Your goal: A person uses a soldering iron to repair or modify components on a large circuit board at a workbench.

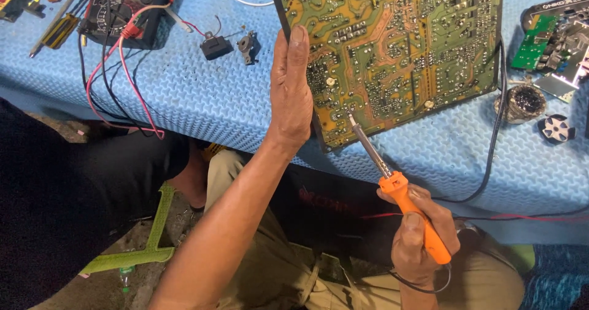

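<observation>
Soldering iron (402, 193) tip on circuit board (392, 46)

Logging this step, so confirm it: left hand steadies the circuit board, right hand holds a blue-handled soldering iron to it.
Wrong colour. The head view shows the right hand holding an orange-handled soldering iron, tip on the circuit board. The left hand does steady the board.

Glossy orange plastic soldering iron (412, 215), textured blue table cover (208, 95).
</observation>
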